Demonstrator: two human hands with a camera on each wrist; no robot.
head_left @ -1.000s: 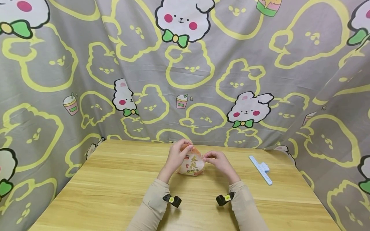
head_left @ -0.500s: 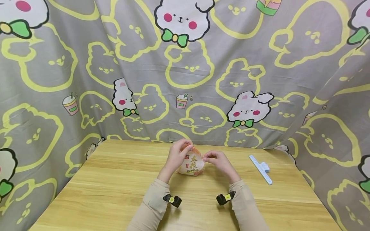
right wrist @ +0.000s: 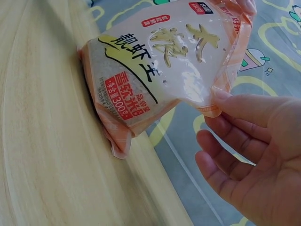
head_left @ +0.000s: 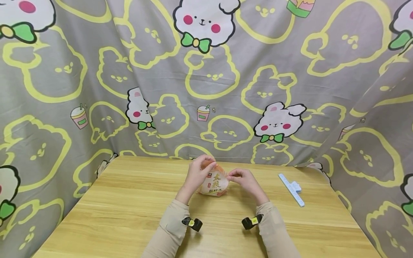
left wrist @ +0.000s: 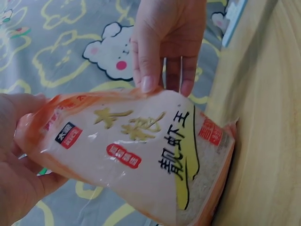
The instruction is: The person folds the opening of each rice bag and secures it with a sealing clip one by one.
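A plastic bag with orange edges and dark and gold lettering stands on the wooden table, between both hands. At its upper left, the left hand grips the top of the bag. The right hand pinches the upper right edge between thumb and index finger, the other fingers loosely bent, as the right wrist view shows. In that view the bag has its bottom on the tabletop, with pale grains visible through a clear part near the base.
On the right of the wooden table lies a light blue clip with a long ruler-like bar. A grey curtain with yellow outlines and white cartoon animals hangs behind the table and along both sides.
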